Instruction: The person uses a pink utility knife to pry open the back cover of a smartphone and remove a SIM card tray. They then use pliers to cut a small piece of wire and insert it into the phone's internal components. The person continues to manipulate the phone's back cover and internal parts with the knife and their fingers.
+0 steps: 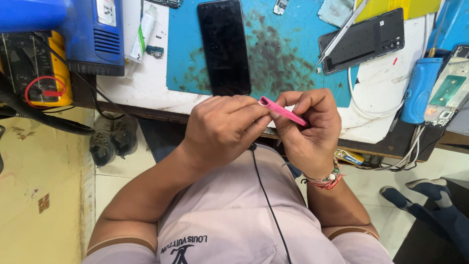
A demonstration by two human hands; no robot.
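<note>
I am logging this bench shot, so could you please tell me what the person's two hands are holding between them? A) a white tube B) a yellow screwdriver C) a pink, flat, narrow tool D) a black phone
C: both the left hand and the right hand pinch the pink tool in front of the chest, while the black phone lies untouched on the blue mat.

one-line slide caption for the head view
Both hands, left and right, hold a pink tool above a blue mat with a dark phone.
</note>
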